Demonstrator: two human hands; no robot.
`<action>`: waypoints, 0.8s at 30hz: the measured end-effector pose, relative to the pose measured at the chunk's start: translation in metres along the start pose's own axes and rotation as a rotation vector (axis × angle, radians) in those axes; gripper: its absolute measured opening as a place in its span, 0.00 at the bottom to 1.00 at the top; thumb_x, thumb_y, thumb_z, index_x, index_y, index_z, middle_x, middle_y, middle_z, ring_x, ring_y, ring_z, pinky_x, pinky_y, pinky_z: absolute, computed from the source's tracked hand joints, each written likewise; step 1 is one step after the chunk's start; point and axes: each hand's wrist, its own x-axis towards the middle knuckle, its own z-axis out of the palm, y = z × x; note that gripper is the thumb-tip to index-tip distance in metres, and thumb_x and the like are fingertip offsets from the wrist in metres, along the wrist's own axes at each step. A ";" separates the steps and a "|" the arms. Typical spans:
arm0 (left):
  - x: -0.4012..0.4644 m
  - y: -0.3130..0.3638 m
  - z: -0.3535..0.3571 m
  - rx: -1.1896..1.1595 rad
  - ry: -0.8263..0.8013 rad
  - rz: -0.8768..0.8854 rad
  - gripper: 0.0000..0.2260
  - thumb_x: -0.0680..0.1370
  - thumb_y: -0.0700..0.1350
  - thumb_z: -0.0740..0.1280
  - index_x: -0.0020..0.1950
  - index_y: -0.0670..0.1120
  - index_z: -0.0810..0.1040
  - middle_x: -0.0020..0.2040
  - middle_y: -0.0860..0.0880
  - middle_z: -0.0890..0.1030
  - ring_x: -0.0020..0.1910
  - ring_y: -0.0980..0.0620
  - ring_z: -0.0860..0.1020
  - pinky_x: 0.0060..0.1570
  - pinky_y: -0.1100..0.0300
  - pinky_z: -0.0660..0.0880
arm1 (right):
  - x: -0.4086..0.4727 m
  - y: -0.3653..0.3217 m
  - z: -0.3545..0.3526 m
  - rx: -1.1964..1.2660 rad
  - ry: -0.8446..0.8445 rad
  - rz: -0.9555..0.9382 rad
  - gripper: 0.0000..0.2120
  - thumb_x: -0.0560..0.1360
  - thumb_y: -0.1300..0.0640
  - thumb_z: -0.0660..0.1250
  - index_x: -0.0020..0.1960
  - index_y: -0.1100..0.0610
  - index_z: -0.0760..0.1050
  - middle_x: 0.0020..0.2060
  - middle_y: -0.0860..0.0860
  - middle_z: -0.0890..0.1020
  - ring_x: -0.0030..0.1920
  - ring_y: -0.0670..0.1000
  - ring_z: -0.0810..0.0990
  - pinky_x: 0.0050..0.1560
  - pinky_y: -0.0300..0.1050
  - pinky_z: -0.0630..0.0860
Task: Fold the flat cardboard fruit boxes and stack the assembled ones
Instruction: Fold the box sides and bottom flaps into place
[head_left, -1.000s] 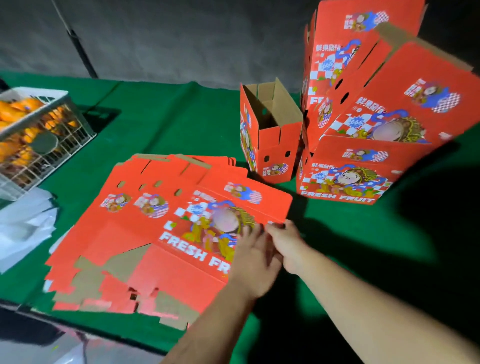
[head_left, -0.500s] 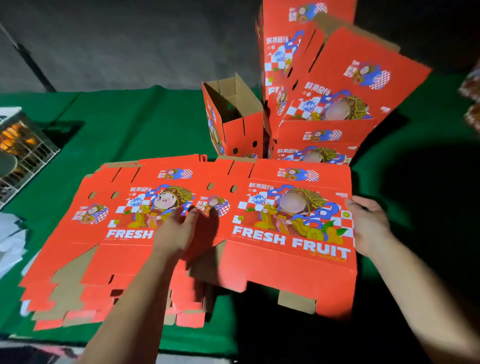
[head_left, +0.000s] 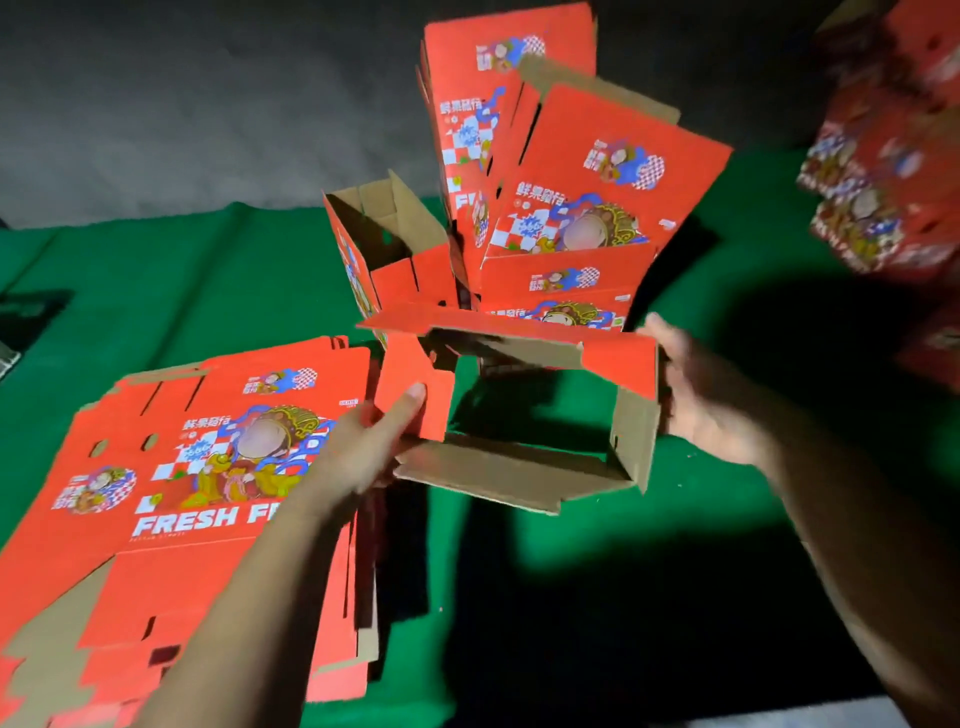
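Both hands hold one box opened into a tube: left hand pinches a flap, right hand presses flat-fingered. Bottom flaps probably need folding next.

Two bare forearms, left hand and right hand ungloved (no sleeves, rings or watch visible).

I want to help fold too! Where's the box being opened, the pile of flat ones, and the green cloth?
Opened box (head_left: 514, 475): head view, brown near wall.
Flat pile (head_left: 171, 519): head view, printed top sheet.
Green cloth (head_left: 208, 270): head view, bare patch behind the pile.
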 end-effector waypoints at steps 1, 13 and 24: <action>0.003 0.001 -0.005 0.029 0.043 0.043 0.26 0.73 0.72 0.68 0.39 0.49 0.81 0.31 0.55 0.83 0.27 0.58 0.79 0.34 0.58 0.79 | -0.001 -0.004 -0.006 -0.043 -0.060 -0.055 0.30 0.80 0.34 0.55 0.74 0.49 0.72 0.69 0.55 0.79 0.66 0.56 0.79 0.63 0.58 0.76; 0.025 0.004 0.029 -0.310 -0.126 0.079 0.33 0.79 0.55 0.69 0.79 0.70 0.56 0.55 0.53 0.85 0.27 0.47 0.73 0.31 0.57 0.71 | 0.023 0.019 0.028 0.004 0.457 0.036 0.28 0.77 0.34 0.65 0.73 0.38 0.61 0.61 0.50 0.81 0.45 0.50 0.84 0.41 0.45 0.77; -0.013 0.018 0.110 0.020 -0.217 0.269 0.29 0.82 0.63 0.56 0.82 0.63 0.51 0.58 0.58 0.69 0.62 0.58 0.70 0.66 0.65 0.67 | 0.045 0.004 0.062 0.329 0.128 -0.037 0.34 0.77 0.26 0.56 0.74 0.46 0.73 0.68 0.51 0.80 0.67 0.52 0.79 0.72 0.55 0.71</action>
